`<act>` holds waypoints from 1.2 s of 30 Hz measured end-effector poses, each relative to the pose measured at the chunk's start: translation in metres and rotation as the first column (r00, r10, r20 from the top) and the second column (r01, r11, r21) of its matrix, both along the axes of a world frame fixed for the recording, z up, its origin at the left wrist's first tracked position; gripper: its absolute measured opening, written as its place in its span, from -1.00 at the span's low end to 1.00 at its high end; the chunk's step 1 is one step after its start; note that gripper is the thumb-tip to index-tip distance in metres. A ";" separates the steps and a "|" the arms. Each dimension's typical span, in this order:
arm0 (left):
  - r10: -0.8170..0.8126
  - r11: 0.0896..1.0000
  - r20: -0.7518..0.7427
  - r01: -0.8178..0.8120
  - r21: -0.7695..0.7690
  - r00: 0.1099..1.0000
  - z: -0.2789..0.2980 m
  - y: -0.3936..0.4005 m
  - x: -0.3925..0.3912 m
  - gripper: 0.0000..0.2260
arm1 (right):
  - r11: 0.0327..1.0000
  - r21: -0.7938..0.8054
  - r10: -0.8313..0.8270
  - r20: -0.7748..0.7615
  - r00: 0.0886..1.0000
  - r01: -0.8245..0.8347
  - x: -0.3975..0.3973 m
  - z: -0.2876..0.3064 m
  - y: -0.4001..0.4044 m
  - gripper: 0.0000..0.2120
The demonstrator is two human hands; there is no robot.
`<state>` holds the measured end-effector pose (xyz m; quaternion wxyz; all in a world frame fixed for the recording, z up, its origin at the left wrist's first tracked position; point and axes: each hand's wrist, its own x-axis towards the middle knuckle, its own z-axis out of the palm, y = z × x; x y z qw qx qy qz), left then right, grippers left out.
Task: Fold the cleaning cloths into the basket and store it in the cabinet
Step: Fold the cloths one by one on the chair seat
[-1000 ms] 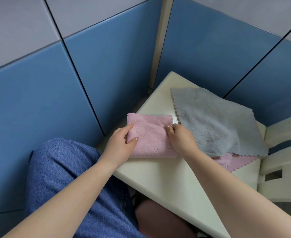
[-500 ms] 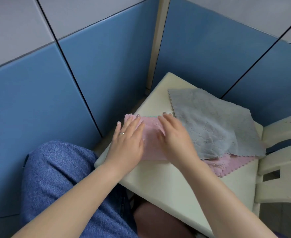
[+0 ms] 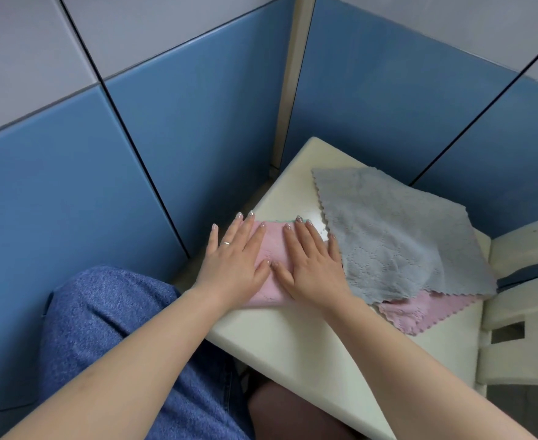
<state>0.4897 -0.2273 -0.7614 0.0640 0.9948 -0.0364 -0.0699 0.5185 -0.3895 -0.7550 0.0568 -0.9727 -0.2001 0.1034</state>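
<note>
Folded pink cloth (image 3: 272, 249) — under flat fingers (image 3: 248, 230) | left hand (image 3: 234, 262) | right hand (image 3: 313, 265)

Pink cloth (image 3: 274, 249), centre frame: soft matt fabric, quilted stitch pattern, scalloped edge. Grey cloth (image 3: 397, 236), right of centre: same matt fabric, embossed pattern, zigzag edge, slightly rumpled. Second pink cloth (image 3: 426, 312) under it: same fabric, scalloped edge. Table (image 3: 324, 338): cream, smooth, matt, rounded edges. Wall panels (image 3: 198, 122), upper frame: smooth blue and grey, faint sheen, dark seams. Jeans (image 3: 109, 328), lower left: blue speckled denim. Ring (image 3: 225, 243) on left hand (image 3: 232, 262): shiny metal.
</note>
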 end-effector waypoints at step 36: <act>0.546 0.062 -0.070 -0.123 -0.991 0.835 0.198 0.066 -0.013 -0.55 | 0.349 0.842 -0.038 -0.426 0.904 0.412 0.025 0.207 0.043 -0.78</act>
